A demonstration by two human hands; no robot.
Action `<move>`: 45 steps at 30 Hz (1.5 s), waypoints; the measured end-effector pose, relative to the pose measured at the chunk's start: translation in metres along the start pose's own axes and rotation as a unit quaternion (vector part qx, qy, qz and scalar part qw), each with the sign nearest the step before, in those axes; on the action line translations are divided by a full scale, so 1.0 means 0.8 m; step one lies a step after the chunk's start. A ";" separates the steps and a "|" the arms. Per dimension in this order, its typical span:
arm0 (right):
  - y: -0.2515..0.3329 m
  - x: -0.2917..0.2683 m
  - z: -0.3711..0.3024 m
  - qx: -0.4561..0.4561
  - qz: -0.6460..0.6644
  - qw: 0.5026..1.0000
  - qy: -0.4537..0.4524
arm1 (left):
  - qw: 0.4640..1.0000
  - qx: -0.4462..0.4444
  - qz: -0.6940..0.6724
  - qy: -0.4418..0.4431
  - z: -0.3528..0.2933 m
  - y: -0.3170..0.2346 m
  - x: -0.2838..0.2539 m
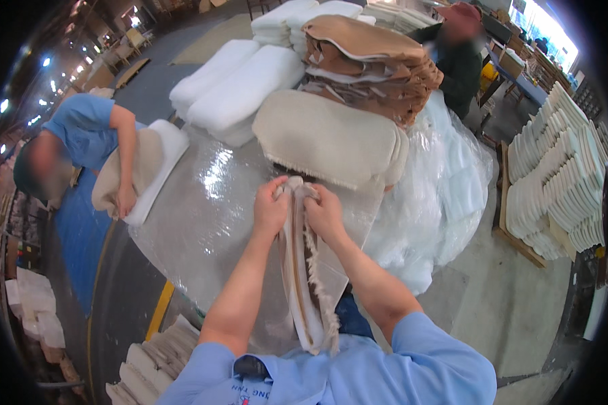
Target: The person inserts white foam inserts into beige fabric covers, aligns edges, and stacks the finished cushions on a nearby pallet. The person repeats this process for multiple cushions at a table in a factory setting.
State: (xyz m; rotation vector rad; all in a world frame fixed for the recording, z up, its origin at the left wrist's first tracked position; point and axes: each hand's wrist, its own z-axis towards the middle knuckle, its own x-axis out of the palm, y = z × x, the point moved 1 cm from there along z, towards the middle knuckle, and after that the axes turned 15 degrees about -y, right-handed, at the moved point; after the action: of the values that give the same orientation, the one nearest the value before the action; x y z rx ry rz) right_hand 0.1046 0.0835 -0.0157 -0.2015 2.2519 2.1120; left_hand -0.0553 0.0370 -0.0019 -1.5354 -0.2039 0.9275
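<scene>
Clear plastic sheeting (pixel 203 202) covers the worktable that fills the middle of a dim workshop with a grey concrete floor (pixel 507 304); both hands meet at the table's near edge, clamped together on the top of a folded beige fabric cover (pixel 304 270) with a fringed seam, which hangs down from the grip toward the person's blue shirt. Left hand (pixel 269 209) pinches the cover's upper left edge, fingers curled over it, forearm rising straight from below; right hand (pixel 324 212) grips the upper right edge, knuckles up, touching the left hand's fingertips, forearm coming in at a slant from the lower right. Just beyond the grip lies a padded cream cushion (pixel 327 138); farther beyond, a tall stack of tan covers (pixel 371 67); beyond and to the left, white foam pads (pixel 236 84) lie side by side. Far left of the grip, another person in blue presses a covered cushion (pixel 138 169) against the table edge; far right, stacked white pieces (pixel 561 182) sit on a pallet.
</scene>
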 end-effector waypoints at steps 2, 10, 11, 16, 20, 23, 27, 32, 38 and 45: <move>0.011 -0.004 -0.005 -0.003 -0.004 1.000 -0.012 | 0.999 -0.009 -0.041 0.006 0.008 -0.004 0.006; -0.038 0.005 0.029 0.092 0.183 0.979 0.018 | 0.987 0.144 0.065 0.014 0.014 -0.020 -0.005; -0.042 0.006 0.034 0.118 0.258 0.959 0.020 | 0.983 0.163 0.076 0.018 0.012 -0.025 -0.007; -0.055 0.044 0.075 0.055 0.345 0.935 0.060 | 0.965 0.249 0.088 0.012 0.005 -0.042 -0.005; -0.071 0.069 0.079 0.047 0.363 0.925 0.107 | 0.959 0.262 0.105 -0.006 -0.002 -0.052 0.003; -0.069 0.075 0.077 0.055 0.350 0.927 0.123 | 0.954 0.280 0.093 -0.045 -0.008 -0.045 0.005; -0.066 0.077 0.075 0.081 0.337 0.926 0.147 | 0.955 0.280 0.048 -0.082 -0.010 -0.033 0.006; -0.058 0.074 0.082 0.002 0.251 0.949 0.190 | 0.963 0.249 0.047 -0.097 -0.012 -0.022 0.006; -0.049 0.070 0.113 -0.060 0.137 0.947 0.286 | 0.965 0.240 0.044 -0.095 -0.015 -0.014 0.008; -0.032 0.075 0.113 0.029 0.167 0.925 0.341 | 0.964 0.249 0.020 -0.091 -0.004 -0.009 -0.005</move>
State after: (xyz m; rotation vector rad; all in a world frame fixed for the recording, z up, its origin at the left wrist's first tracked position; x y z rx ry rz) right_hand 0.0433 0.1684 -0.0549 -0.6949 2.8971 2.4073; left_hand -0.0533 0.0336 0.0058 -0.9937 -0.0602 1.0581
